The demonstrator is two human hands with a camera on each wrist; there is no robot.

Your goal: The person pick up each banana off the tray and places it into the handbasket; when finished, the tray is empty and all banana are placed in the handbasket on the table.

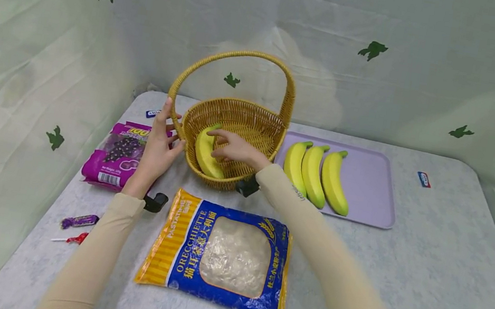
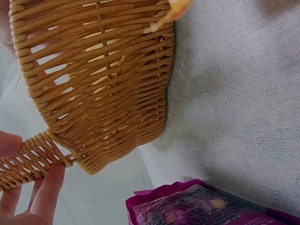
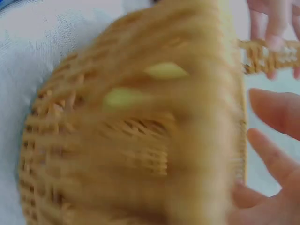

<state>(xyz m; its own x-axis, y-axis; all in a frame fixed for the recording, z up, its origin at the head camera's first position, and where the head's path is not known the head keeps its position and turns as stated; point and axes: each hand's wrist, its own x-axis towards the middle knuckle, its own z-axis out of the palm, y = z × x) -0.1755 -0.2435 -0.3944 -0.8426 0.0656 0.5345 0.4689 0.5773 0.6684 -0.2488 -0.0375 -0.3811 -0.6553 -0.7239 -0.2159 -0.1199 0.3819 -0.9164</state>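
Tan wicker basket (image 1: 240, 113) is stood upright, tall arched handle (image 1: 257, 55) raised, gripped near its left base by left hand (image 1: 160, 149). One yellow banana (image 1: 204, 151), green-stemmed, is laid inside along left wall, stem pointed away; right hand (image 1: 239, 150) is held beside it, contact unclear.

Bare left hand (image 1: 159, 151) and bare right hand (image 1: 237, 149), long cream sleeves (image 1: 90, 259)
Each of the sleeves ends in a close cuff (image 1: 129, 204); small dark lettering (image 1: 298, 193) runs on the right one, near its end, and a small black device (image 1: 156, 202) is beside each hand
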